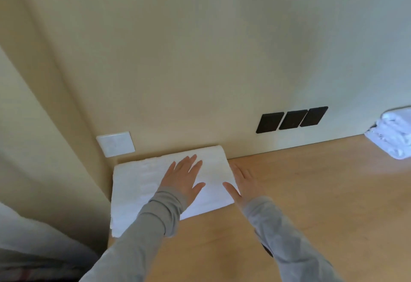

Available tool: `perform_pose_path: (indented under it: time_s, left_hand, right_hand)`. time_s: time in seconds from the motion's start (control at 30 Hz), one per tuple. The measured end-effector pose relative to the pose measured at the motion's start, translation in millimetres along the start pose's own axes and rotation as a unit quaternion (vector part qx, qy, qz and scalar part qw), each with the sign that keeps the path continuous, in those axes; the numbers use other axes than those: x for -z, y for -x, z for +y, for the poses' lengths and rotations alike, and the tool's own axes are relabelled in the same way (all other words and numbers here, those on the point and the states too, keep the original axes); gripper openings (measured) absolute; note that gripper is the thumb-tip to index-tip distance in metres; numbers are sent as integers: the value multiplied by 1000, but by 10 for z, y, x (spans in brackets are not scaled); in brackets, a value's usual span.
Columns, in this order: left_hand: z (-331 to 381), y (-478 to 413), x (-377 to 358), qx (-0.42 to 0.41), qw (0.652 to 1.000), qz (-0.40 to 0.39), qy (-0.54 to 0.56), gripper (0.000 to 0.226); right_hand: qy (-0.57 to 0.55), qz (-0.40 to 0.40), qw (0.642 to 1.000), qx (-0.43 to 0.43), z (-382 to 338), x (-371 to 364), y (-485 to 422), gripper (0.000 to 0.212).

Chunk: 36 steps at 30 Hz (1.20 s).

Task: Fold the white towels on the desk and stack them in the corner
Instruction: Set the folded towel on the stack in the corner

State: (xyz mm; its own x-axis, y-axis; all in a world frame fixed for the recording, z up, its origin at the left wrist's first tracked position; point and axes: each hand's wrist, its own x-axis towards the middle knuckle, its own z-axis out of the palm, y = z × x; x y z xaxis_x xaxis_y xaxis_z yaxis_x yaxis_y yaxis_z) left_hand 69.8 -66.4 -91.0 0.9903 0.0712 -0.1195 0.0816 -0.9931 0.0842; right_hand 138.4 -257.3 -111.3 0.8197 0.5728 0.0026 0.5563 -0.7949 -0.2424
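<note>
Cream walls (pixel 200 59) meet at a corner over a wooden desk (pixel 311 192), and the folded towel (pixel 138 183) lies in that corner, at about 8 o'clock in the view. More white towels (pixel 393 134) sit far off at 3 o'clock. If the hands push hard or slide, the fold could slip open or the towel could hang off the desk. The left hand (pixel 184 179) lies flat on top, fingers spread, pinching nothing. The right hand (pixel 244 183) is flat too, fingers spread, touching the towel's side at 3 o'clock
</note>
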Motion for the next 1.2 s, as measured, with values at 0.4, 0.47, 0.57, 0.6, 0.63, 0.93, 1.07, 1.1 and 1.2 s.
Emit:
perform_pose_path:
  time_s: [0.4,0.47,0.57,0.6,0.63,0.93,1.07,1.1,1.2]
  left_hand:
    - [2010,-671,637,-161,986,47,-23,57]
    - [2614,-756,688,-199,977,70,-18,57]
    - [3538,-791,757,-246,964,102,-15,56]
    - [3831,-790,783,-258,959,113,-19,56]
    - [4117,-787,812,-270,954,125,-25,56]
    - [6128,-721,1017,-362,917,158,-57,58]
    - [6601,-896,976,-365,915,157,-73,59]
    - [6705,-965,966,-363,916,156,-76,58]
    - [7004,-1235,911,-352,920,151,-80,59]
  right_hand:
    - [94,61,983,-143,1621,1266,923,63]
    - [99,79,977,-171,2014,1486,1267,63]
    - [109,111,964,-216,2627,1833,1857,63]
    - [110,119,959,-232,2827,1954,2060,63]
    - [110,126,954,-248,3024,2080,2266,63]
    - [165,157,914,-336,4423,2910,3800,63]
    - [170,161,901,-366,4898,2959,4118,64]
    - [171,159,898,-372,5019,2953,4156,64]
    - [173,145,898,-378,5402,2959,4142,65]
